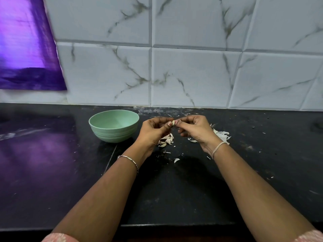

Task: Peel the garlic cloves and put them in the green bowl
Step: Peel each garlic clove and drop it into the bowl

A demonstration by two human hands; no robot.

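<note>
A pale green bowl [113,125] stands on the black counter, left of my hands; its inside looks bare. My left hand [153,131] and my right hand [194,128] meet above the counter, fingertips pinching one small garlic clove [173,123] between them. Under my left hand lies a little pile of unpeeled garlic cloves [166,139]. A heap of white garlic skins [221,134] sits just behind my right wrist, partly hidden by it.
Loose skin flakes [176,160] dot the black counter [174,189] near my forearms. A white marble-tiled wall [192,75] rises behind. A shiny purple panel [26,46] leans at the far left. The counter's front edge runs near the bottom.
</note>
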